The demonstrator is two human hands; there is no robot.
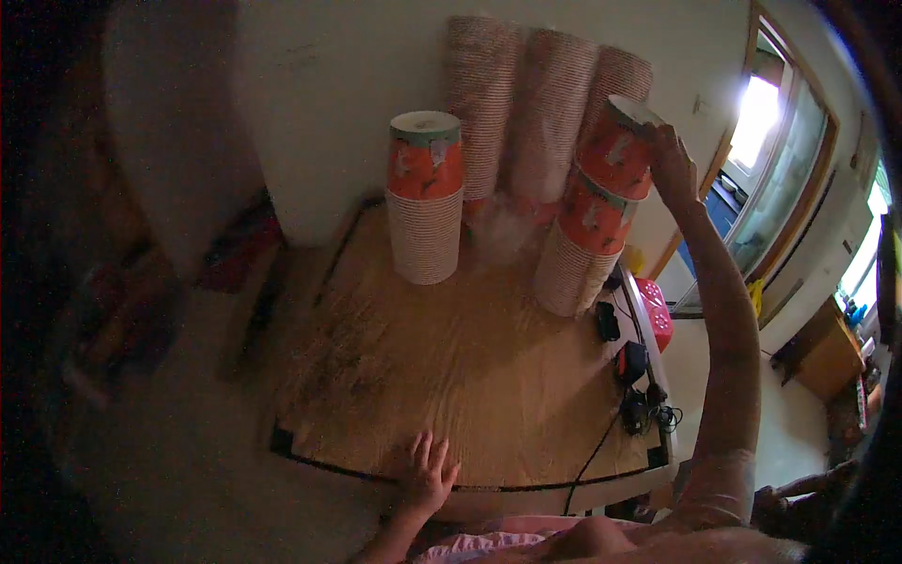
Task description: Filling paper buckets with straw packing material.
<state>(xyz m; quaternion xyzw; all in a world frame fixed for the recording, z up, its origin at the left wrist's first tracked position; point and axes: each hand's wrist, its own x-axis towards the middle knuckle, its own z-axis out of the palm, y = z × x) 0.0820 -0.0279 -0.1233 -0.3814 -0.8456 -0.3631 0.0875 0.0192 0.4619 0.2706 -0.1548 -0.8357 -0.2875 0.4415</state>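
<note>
My right hand (674, 162) reaches far forward, its fingers closed around the upper edge of an orange paper cup (615, 148) with a green band and pale base. That cup is upside down, slightly tilted, on top of the right stack of nested paper cups (567, 273). Part of its right side is hidden by my fingers. Left of it stands a shorter stack of upturned cups (426, 237), with a matching orange cup on top. My left hand (432, 470) rests flat at the table's near edge, fingers spread, holding nothing.
Tall cup columns in clear plastic (550, 113) stand against the wall at the back of the wooden table (451, 376). Black adapters and cables (636, 404) lie along the right edge. A pink-red basket (655, 315) is beyond it. A sliding glass door (775, 179) is farther right.
</note>
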